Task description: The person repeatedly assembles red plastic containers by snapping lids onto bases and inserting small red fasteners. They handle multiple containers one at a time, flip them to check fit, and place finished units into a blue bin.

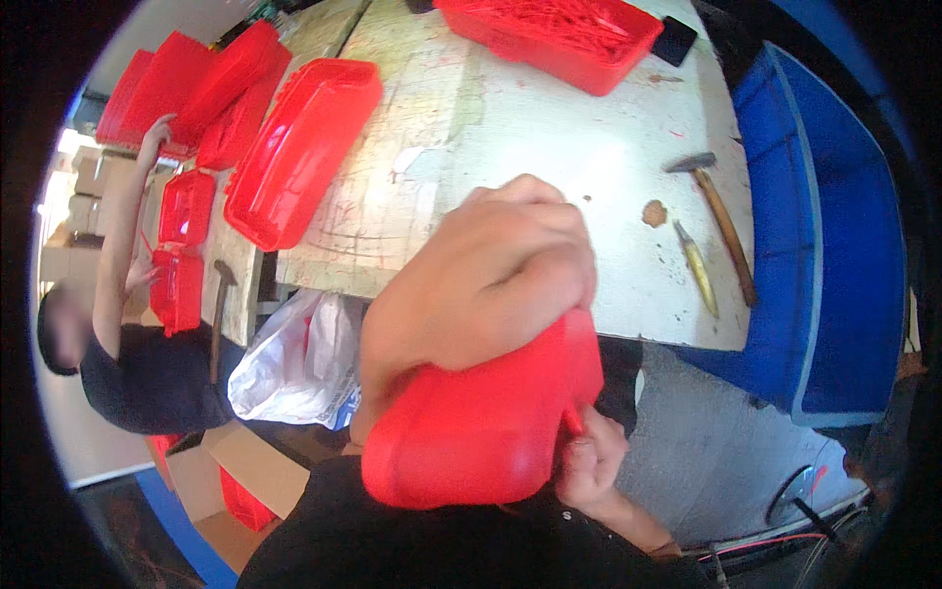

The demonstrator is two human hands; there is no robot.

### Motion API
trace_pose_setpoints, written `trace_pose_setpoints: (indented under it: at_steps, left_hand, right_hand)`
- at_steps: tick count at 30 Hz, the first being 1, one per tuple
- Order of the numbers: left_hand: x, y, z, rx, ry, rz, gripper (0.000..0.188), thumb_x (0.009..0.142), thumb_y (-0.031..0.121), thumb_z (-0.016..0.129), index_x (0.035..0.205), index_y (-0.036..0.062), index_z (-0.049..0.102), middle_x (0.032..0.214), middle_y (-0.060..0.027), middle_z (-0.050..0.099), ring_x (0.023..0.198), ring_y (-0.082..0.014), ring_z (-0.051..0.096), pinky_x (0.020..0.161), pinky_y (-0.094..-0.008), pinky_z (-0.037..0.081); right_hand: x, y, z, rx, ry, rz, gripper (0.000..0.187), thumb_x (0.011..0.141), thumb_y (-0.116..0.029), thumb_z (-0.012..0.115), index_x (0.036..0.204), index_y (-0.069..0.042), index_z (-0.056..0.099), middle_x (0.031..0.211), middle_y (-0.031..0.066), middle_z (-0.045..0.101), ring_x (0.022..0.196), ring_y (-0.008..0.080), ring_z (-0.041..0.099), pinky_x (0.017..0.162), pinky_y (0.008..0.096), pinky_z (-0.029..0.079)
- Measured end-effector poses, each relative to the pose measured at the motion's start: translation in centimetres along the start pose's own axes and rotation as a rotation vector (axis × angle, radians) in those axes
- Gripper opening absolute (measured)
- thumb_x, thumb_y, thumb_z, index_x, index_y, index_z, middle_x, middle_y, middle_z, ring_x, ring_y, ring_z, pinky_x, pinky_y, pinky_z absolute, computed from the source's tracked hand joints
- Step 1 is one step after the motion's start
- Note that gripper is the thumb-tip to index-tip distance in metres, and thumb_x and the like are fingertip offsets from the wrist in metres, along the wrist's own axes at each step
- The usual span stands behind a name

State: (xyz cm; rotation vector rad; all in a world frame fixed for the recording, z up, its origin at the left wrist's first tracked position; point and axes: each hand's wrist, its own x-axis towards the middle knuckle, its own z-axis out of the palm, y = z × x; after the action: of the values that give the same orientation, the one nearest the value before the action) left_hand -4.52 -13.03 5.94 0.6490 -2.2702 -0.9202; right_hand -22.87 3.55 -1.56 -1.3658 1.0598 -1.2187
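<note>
Close to my body I have a red plastic case [461, 442], tilted, its rounded end toward me. My left hand [481, 275] reaches over the far part of the case with its fingers wrapped round it. Low at the right side of the case, my right hand [594, 461] has its fingers curled closed against it. A small red stub [573, 420] shows just above those fingers. Whether the stub is part of the case or a loose piece I cannot tell.
The worn white table [530, 128] carries an open red case [304, 152], a red tray of thin red pieces [549, 39], a hammer [721, 221] and a yellow-handled tool [697, 270]. A blue bin [800, 226] stands right. At left, a co-worker [147, 363] handles red cases.
</note>
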Motion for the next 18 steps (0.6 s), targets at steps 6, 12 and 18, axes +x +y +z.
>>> trace_pose_setpoints:
  at_steps: [6, 12, 18]
  left_hand:
    - [0.0, 2.5, 0.8, 0.011, 0.053, -0.114, 0.023, 0.082, 0.017, 0.046, 0.078, 0.003, 0.063, 0.087, -0.0115, 0.066, 0.086, -0.0322, 0.058, 0.087, -0.0411, 0.043]
    - [-1.0, 4.9, 1.8, 0.088, -0.007, -0.174, 0.02, 0.082, 0.014, 0.048, 0.08, 0.0022, 0.064, 0.091, -0.0134, 0.068, 0.094, -0.0342, 0.058, 0.093, -0.0429, 0.043]
    - [-1.8, -0.1, -2.7, -0.055, 0.04, -0.103, 0.037, 0.095, 0.025, 0.044, 0.094, -0.0011, 0.069, 0.102, -0.0156, 0.069, 0.11, -0.0344, 0.058, 0.107, -0.0463, 0.038]
  right_hand:
    - [-0.7, 0.4, -0.6, 0.042, 0.105, 0.008, 0.028, 0.094, -0.018, 0.054, 0.072, -0.003, 0.047, 0.054, 0.008, 0.04, 0.043, 0.0229, 0.048, 0.044, 0.0337, 0.036]
    - [-1.3, 0.1, -1.4, -0.023, 0.093, 0.111, 0.027, 0.095, -0.016, 0.059, 0.075, -0.001, 0.048, 0.056, 0.0112, 0.044, 0.046, 0.0248, 0.049, 0.046, 0.0342, 0.038]
    - [-0.9, -1.8, -1.1, -0.451, -0.079, -0.006, 0.022, 0.088, -0.018, 0.07, 0.098, -0.001, 0.06, 0.069, 0.0179, 0.06, 0.061, 0.0382, 0.064, 0.053, 0.0439, 0.051]
